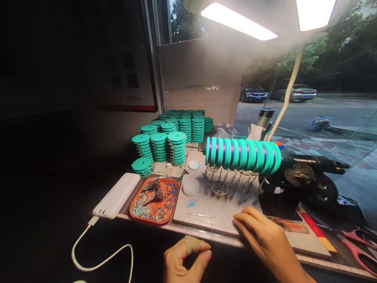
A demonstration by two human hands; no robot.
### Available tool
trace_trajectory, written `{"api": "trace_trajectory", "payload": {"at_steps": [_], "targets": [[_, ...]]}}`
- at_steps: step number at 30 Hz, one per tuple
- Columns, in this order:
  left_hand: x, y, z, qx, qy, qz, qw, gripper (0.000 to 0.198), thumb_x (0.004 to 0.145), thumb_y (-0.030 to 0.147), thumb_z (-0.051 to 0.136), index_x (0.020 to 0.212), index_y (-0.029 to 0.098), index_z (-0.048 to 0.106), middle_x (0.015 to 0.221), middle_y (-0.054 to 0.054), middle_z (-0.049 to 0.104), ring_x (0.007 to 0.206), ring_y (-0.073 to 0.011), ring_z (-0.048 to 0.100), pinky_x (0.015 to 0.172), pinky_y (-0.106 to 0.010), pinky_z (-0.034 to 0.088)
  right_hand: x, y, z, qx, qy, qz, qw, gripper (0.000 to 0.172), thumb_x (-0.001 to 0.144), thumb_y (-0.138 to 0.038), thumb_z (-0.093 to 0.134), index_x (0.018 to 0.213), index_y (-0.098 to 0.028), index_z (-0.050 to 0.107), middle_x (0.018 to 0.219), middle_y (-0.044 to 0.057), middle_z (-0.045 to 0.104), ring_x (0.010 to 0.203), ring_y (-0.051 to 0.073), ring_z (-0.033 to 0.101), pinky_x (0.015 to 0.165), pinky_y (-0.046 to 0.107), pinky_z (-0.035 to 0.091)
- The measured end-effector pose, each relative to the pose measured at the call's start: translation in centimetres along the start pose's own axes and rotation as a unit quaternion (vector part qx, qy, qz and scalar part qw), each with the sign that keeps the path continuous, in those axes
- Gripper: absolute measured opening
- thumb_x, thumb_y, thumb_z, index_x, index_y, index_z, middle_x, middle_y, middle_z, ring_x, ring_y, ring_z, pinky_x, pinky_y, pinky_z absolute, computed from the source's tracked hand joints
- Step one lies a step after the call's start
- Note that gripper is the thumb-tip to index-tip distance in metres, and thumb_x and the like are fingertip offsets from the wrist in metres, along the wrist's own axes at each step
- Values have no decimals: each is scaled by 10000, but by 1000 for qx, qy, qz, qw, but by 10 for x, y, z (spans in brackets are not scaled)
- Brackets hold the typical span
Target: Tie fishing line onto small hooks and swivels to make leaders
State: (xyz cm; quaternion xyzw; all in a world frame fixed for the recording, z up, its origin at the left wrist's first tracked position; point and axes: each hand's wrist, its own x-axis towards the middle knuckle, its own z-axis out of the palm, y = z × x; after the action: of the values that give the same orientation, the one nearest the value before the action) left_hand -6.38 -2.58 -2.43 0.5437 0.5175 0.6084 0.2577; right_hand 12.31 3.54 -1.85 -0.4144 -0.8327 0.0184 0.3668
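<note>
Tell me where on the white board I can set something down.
Bare board lies between the orange tray, the white round container and the right hand; only a thin wire lies on it. Crowded below the spool row.

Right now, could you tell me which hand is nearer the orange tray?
Left. The left hand is just in front of the orange tray; the right hand rests on the white board farther right.

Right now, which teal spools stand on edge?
The row of spools on the horizontal rod, showing purple line between them; the stacked spools left of it all lie flat.
</note>
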Motion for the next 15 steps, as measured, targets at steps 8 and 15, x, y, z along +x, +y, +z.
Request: {"api": "trace_trajectory", "payload": {"at_steps": [8, 15], "targets": [[-7, 1, 3, -15, -22, 57, 998, 29, 691, 193, 688, 696, 216, 705, 586, -1, 681, 509, -130, 600, 536, -213, 481, -11, -40, -11, 155, -75, -59, 983, 137, 871, -121, 442, 908, -196, 550, 742, 37, 615, 656, 132, 591, 568, 209, 479], [-5, 5, -4, 57, -96, 113, 987, 82, 723, 112, 634, 690, 183, 659, 578, -6, 652, 530, -134, 605, 522, -208, 469, -12, -51, 5, 166, -18, -43, 985, 158, 894, -176, 413, 845, -191, 562, 677, 26, 600, 598, 131, 547, 528, 222, 435]]}}
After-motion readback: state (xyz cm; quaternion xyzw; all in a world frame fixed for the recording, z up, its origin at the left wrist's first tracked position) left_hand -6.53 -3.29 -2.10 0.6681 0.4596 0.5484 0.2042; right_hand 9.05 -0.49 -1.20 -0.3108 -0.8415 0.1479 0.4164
